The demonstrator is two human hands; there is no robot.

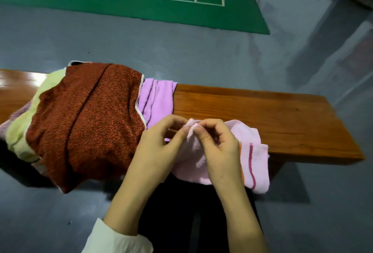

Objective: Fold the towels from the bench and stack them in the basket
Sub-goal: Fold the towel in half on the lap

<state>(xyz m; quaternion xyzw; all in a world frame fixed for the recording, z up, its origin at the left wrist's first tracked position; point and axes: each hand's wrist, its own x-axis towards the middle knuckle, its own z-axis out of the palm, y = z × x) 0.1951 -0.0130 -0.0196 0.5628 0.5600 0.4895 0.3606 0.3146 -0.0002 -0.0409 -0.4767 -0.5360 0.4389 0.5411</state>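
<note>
The person is wearing a cream long sleeve (117, 240) on the left arm, and it is bunching in soft folds at the cuff, well up from the wrist. The right forearm (238, 212) is showing bare. The left hand (159, 147) and right hand (220, 149) are going bare too, nails short. Between the arms a black garment (171, 222) is showing (trousers, most likely).

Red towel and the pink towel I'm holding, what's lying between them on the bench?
A lilac towel, its edge tucked under the red towel, lies there beside the pink towel; the head view shows it.
</note>
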